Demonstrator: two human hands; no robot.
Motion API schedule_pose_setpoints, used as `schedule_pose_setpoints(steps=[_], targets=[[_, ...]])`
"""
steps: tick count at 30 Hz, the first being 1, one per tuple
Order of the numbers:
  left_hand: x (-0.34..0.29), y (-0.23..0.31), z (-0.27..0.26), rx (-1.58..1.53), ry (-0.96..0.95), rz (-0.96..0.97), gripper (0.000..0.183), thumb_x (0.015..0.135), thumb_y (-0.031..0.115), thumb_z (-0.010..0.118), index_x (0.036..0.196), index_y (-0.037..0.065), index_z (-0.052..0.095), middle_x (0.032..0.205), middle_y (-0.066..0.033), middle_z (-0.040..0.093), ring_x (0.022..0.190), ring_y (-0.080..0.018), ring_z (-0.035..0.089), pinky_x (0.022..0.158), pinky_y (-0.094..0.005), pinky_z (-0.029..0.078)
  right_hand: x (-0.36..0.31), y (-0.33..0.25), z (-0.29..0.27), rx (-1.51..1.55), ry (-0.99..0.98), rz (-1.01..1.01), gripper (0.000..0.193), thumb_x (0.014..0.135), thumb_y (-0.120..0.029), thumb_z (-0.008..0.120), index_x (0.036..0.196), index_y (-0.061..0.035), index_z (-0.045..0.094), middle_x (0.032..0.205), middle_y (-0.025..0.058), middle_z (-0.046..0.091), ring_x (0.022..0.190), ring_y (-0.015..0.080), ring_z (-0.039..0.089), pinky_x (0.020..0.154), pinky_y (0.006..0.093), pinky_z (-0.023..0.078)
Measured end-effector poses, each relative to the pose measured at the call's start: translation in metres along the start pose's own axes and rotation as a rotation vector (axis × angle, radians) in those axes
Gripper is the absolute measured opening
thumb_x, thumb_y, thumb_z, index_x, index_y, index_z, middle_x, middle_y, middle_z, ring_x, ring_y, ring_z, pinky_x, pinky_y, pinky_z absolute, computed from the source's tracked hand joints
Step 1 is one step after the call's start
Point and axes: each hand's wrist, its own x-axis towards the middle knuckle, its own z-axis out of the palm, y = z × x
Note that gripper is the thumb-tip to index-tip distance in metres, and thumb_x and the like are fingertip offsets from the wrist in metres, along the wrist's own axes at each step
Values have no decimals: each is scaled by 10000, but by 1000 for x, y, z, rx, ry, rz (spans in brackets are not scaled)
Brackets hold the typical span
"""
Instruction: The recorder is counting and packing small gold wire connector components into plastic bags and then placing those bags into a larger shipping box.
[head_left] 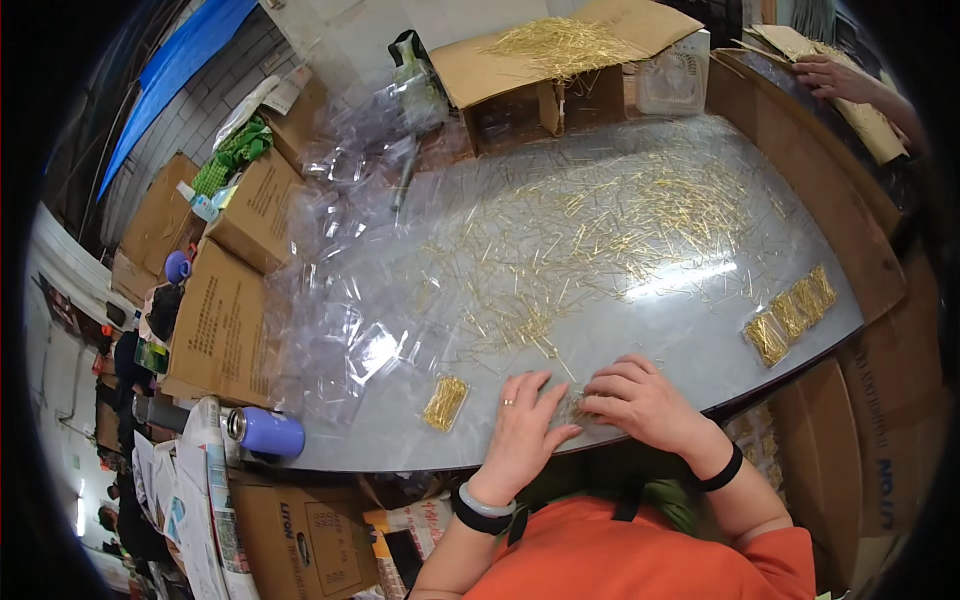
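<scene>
My left hand (pixel 527 422) rests on the grey tabletop (pixel 420 440) near its front edge. Its fingers stretch forward, the thumb stands apart, and a ring shows on one finger. Just right of it, my right hand (pixel 640 402) has its fingers bent and close together at the tabletop. A small greyish, see-through thing (pixel 570 403) lies between the two hands, partly under the right fingertips; its kind cannot be made out. Beyond the fingers spread many loose, thin gold-coloured wire pieces (pixel 530 325). A clear pack of gold pieces (pixel 445 403) sits left of my left hand.
Clear plastic packaging (pixel 340 270) heaps up on the left. Filled packs (pixel 790 315) lie at the right edge. A purple bottle (pixel 268 432) stands front left. Gold pieces also cover a cardboard box (pixel 470 70) at the back. Another person's hand (pixel 835 78) rests on cardboard, far right.
</scene>
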Motion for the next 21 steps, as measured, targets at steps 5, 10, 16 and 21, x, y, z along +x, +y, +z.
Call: schedule_pose_setpoints(steps=[5, 10, 16, 21], targets=[[-7, 4, 3, -32, 3, -3, 744, 778, 223, 845, 1387, -31, 503, 1409, -213, 491, 1349, -437, 418, 1134, -510, 368, -19, -9, -20, -9, 78, 342, 842, 714, -478, 835, 1403, -101, 534, 1407, 130, 553, 1354, 325, 482, 1202, 527, 293], [4, 13, 15, -53, -22, 88, 780, 797, 223, 837, 1424, -38, 453, 1451, -233, 458, 1384, -441, 399, 1159, -523, 348, -22, -6, -29, 44, -30, 298, 746, 750, -378, 832, 1374, -71, 562, 1404, 135, 568, 1342, 341, 495, 1160, 502, 358], [6, 9, 29, -93, 23, 48, 717, 802, 222, 835, 1384, -26, 497, 1332, -245, 504, 1306, -440, 465, 1098, -498, 413, -10, -12, 2, 179, 53, 269, 571, 785, -150, 811, 1312, -68, 607, 1285, 131, 610, 1217, 344, 561, 1017, 437, 492], [4, 20, 24, -104, -36, -97, 658, 792, 199, 842, 1325, -35, 536, 1291, -261, 510, 1251, -453, 501, 1049, -486, 450, -28, -25, 3, 263, 236, 404, 690, 810, -160, 789, 1403, 2, 476, 1433, 277, 460, 1338, 459, 455, 1132, 479, 407]])
